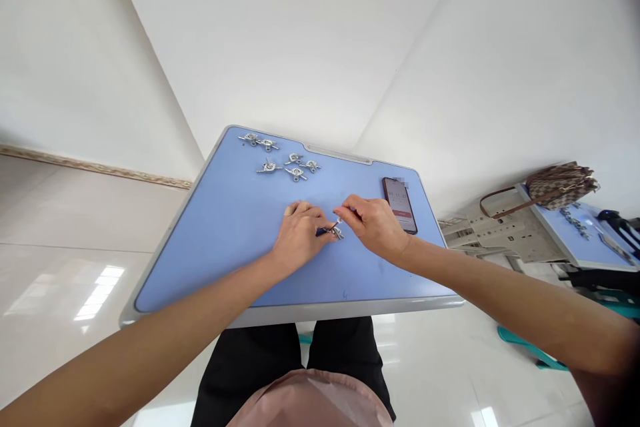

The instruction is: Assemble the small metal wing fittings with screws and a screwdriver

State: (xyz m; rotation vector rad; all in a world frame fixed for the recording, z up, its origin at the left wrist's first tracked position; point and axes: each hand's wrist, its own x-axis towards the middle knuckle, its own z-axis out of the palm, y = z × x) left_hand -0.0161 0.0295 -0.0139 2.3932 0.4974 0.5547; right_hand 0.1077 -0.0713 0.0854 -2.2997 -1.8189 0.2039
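Note:
Near the middle of the blue desk, my left hand is closed, pressing a small silvery metal part against the surface with thumb and fingers. Something dark blue shows between those fingers, mostly hidden. From the right, my right hand pinches the upper end of a thin rod-like piece, whose lower end meets the metal part. The kind of the rod is too small to make out. Farther back lie several similar silvery metal pieces with thin arms, among them one metal piece and another.
A phone with a lit timer screen lies right of my right hand. White walls stand behind the desk. On the right, a second blue desk carries a checked handbag and more metal pieces. A green stool stands below.

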